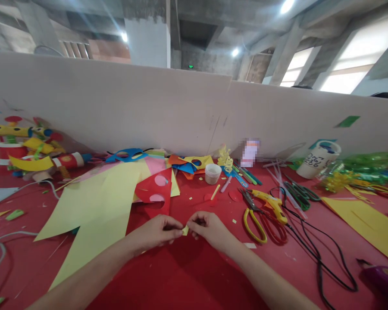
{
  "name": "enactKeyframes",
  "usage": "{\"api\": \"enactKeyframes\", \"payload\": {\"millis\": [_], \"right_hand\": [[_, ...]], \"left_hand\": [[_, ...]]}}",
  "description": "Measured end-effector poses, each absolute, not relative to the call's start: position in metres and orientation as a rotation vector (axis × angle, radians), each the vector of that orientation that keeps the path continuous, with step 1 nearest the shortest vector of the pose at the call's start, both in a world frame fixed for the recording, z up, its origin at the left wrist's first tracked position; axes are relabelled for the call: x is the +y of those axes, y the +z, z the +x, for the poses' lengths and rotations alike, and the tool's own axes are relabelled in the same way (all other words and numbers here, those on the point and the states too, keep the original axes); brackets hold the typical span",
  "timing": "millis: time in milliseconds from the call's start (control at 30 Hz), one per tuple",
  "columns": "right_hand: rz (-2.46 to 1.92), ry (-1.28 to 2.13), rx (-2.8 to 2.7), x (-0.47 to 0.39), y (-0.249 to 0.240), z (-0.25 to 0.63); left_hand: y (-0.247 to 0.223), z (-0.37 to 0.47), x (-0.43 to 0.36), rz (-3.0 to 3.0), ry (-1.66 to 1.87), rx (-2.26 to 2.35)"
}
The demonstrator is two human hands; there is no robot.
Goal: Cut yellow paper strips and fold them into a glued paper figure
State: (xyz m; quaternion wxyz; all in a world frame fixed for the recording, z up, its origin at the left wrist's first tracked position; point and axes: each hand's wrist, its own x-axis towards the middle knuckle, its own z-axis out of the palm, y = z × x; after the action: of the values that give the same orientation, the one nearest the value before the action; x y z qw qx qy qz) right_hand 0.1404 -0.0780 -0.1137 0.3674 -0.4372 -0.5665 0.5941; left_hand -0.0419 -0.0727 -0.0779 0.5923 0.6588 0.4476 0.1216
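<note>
Between my two hands is a small piece of yellow paper [185, 231], pinched at its edges over the red tabletop. My left hand [163, 230] grips its left side with thumb and forefinger. From the right, my right hand [207, 228] closes on it with the fingertips; its other fingers curl under. Just beyond the left hand lies a red paper cutout with pink spots [155, 191]. Large pale yellow paper sheets [100, 202] spread to the left. A white cup [212, 173] stands farther back, near a small yellow strip on a red paper circle [212, 197].
On the right lie yellow-handled scissors [255, 224], a yellow glue gun [271, 204] with a black cord, and green-handled scissors [299, 193]. Yellow sheets [368, 224] and a purple object [383, 277] sit at far right. Paper-cup figures [13, 150] stand far left. A white partition [148, 107] closes the back.
</note>
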Motion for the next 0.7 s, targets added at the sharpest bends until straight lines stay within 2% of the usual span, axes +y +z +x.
{"api": "enactKeyframes", "payload": {"millis": [700], "right_hand": [[-1.164,1.481,-1.447,-0.080,-0.110,0.137]], "left_hand": [[-0.087,-0.038,-0.073,1.433,0.365,1.027]]}}
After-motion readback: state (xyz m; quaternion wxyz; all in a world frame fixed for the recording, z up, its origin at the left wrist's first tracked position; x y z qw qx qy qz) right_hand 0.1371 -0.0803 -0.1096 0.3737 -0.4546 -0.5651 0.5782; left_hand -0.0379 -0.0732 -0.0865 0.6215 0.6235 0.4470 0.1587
